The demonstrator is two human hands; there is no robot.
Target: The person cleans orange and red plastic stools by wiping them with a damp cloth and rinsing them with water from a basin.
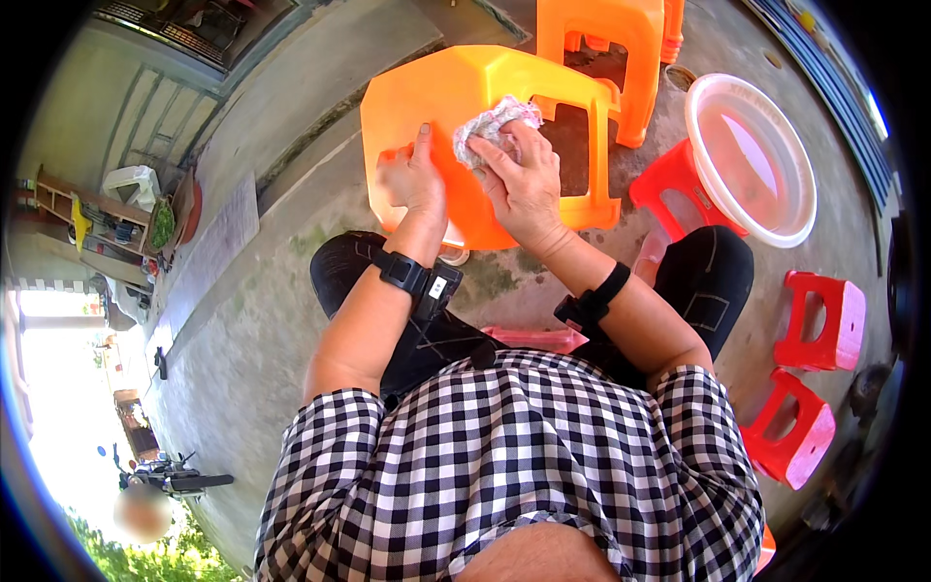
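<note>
Stool of orange plastic [422, 87] is lying in front of you, seemingly on its side, legs pointing right. Your left hand [417, 184] is resting against its seat, grasping nothing that I can see. Your right hand [529, 184] is grasping a crumpled whitish cloth [473, 136] near the seat's right edge. You are apparently wiping; for good result, you should be bracing firmly with the left palm, spreading the cloth flatter and following the corners with even pressure. Further right, a white basin [700, 145] is standing on a red stool [671, 182], apparently containing water [737, 165], useful for rinsing.
</note>
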